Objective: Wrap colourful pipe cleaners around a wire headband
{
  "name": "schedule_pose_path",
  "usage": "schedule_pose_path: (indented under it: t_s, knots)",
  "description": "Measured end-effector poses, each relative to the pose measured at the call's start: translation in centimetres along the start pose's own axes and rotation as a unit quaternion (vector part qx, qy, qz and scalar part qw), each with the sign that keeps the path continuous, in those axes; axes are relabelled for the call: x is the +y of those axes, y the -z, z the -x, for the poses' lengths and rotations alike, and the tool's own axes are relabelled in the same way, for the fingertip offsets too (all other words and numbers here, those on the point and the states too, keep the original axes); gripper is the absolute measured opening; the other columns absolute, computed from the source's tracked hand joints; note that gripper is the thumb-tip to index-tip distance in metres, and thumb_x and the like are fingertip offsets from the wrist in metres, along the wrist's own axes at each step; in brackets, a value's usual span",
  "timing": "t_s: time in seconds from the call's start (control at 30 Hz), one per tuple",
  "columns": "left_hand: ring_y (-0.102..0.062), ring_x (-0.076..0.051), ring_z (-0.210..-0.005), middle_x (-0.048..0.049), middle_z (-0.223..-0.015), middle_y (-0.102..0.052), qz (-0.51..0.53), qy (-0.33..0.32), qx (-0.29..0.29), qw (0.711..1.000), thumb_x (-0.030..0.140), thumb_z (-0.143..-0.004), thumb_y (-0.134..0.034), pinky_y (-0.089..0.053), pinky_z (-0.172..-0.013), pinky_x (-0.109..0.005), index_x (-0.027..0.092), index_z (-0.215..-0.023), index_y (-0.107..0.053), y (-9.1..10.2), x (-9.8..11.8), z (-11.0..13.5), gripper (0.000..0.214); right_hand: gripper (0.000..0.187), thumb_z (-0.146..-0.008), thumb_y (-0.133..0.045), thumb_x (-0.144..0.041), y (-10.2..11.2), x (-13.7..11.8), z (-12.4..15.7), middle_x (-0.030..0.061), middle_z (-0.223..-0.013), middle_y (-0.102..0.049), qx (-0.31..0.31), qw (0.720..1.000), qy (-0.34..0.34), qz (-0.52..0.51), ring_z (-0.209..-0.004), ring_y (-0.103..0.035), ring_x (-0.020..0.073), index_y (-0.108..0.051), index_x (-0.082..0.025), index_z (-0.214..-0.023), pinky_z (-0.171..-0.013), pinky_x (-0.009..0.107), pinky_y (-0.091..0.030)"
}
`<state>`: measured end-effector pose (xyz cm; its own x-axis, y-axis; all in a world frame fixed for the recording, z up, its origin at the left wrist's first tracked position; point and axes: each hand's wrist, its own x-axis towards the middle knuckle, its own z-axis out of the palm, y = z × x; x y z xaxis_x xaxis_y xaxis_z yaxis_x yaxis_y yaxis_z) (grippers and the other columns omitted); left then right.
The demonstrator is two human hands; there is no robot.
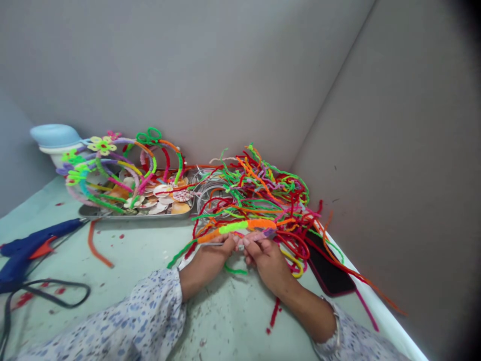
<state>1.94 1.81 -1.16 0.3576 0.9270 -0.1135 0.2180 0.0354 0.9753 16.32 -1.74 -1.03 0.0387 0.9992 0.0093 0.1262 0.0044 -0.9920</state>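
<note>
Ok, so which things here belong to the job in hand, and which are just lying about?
Likely part of the job: fuzzy band, in left hand and right hand; loose fuzzy stems; wire coil; flowered hoops; perhaps blue glue gun, unheld.

Probably just lying about: phone; lidded cup; tray of shells, untouched.

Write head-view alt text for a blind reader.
A person's left hand and right hand pinch a colorful fuzzy band over a pale green table. Behind lies a tangle of pipe cleaners. At left are a blue glue gun, flower-topped hoops and a metal tray of shells.
</note>
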Motion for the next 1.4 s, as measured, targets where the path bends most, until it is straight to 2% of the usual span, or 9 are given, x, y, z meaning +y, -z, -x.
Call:
schedule_pose_path:
  t_s: [0.2,0.33,0.5,0.57,0.77,0.9,1.07,1.27,1.4]
  knots:
    - [-0.035,-0.011,-0.053,0.0032,-0.057,-0.041,0.014,-0.017,-0.025,0.999,0.036,-0.08,-0.045,-0.025,-0.05,-0.024,0.017,-0.062,-0.048,0.1,-0.7,-0.3,0.026,0.023,-0.083,-0.05,-0.034,0.1,0.5,0.0,-0.0028,-0.057,-0.049,-0.016,1.0,0.011,-0.012,-0.05,-0.046,0.0104,-0.055,-0.016,-0.07,-0.051,0.022,-0.038]
    - [-0.034,-0.01,-0.051,0.0031,-0.057,-0.041,0.063,0.0,-0.029,0.998,0.039,-0.079,-0.048,-0.025,-0.049,-0.024,0.017,-0.061,-0.048,0.1,-0.9,-0.4,0.029,0.023,-0.084,-0.05,-0.033,0.1,0.7,-0.1,-0.0021,-0.06,-0.052,-0.019,0.999,0.034,-0.013,-0.052,-0.048,0.0105,-0.055,-0.016,-0.07,-0.052,0.022,-0.039]
    - [-0.028,-0.008,-0.044,0.0051,-0.05,-0.037,0.086,0.035,-0.05,0.994,0.045,-0.08,-0.048,-0.019,-0.043,-0.024,0.017,-0.059,-0.047,0.2,0.7,0.0,0.035,0.025,-0.084,-0.05,-0.035,0.0,0.6,0.0,-0.0034,-0.053,-0.05,0.004,1.0,0.009,-0.024,-0.047,-0.045,0.0099,-0.055,-0.016,-0.068,-0.048,0.021,-0.037]
    - [-0.03,-0.008,-0.043,0.0052,-0.048,-0.037,0.083,0.025,-0.047,0.995,0.048,-0.082,-0.044,-0.021,-0.042,-0.024,0.017,-0.06,-0.047,0.2,1.6,0.4,0.038,0.028,-0.083,-0.05,-0.036,0.0,0.6,0.0,-0.0037,-0.048,-0.049,0.026,0.999,-0.01,-0.031,-0.045,-0.044,0.0097,-0.052,-0.017,-0.063,-0.047,0.021,-0.036]
    - [-0.048,-0.012,-0.059,0.0017,-0.063,-0.056,0.099,-0.041,-0.083,0.991,0.037,-0.073,-0.062,-0.037,-0.059,-0.025,0.017,-0.072,-0.058,0.0,2.5,0.9,0.02,0.033,-0.083,-0.049,-0.04,0.2,1.1,-0.3,-0.0029,-0.049,-0.05,0.046,0.998,-0.033,-0.032,-0.045,-0.044,0.0104,-0.05,-0.017,-0.059,-0.046,0.022,-0.035]
    - [-0.046,-0.012,-0.056,0.0025,-0.056,-0.052,0.066,-0.031,-0.044,0.996,0.034,-0.079,-0.054,-0.035,-0.057,-0.025,0.018,-0.063,-0.055,-0.1,2.3,0.8,0.023,0.03,-0.082,-0.05,-0.038,0.0,0.8,-0.2,-0.0031,-0.049,-0.05,0.047,0.998,-0.028,-0.003,-0.046,-0.046,0.0109,-0.051,-0.017,-0.06,-0.048,0.022,-0.037]
    - [-0.038,-0.01,-0.049,0.0045,-0.05,-0.043,0.076,0.016,-0.025,0.997,0.027,-0.075,-0.053,-0.029,-0.05,-0.025,0.018,-0.057,-0.05,-0.1,2.3,0.6,0.02,0.03,-0.082,-0.05,-0.037,-0.2,0.4,0.2,-0.0026,-0.05,-0.05,0.045,0.998,-0.007,0.048,-0.047,-0.048,0.0116,-0.052,-0.017,-0.06,-0.05,0.023,-0.039]
    - [-0.036,-0.01,-0.049,0.003,-0.052,-0.044,0.083,-0.01,-0.002,0.997,0.025,-0.072,-0.053,-0.026,-0.047,-0.024,0.018,-0.057,-0.05,0.0,1.5,0.4,0.018,0.029,-0.083,-0.05,-0.038,-0.3,0.6,0.4,-0.0028,-0.051,-0.05,0.029,0.999,0.004,0.018,-0.048,-0.048,0.0112,-0.055,-0.017,-0.064,-0.05,0.023,-0.038]
    - [-0.032,-0.009,-0.047,0.0042,-0.051,-0.038,0.097,-0.012,0.001,0.995,0.026,-0.073,-0.052,-0.022,-0.044,-0.023,0.017,-0.058,-0.049,0.1,0.9,0.2,0.017,0.022,-0.083,-0.052,-0.038,-0.1,0.6,0.3,-0.0039,-0.056,-0.052,0.015,0.999,0.018,-0.039,-0.05,-0.046,0.0102,-0.056,-0.016,-0.083,-0.048,0.021,-0.037]
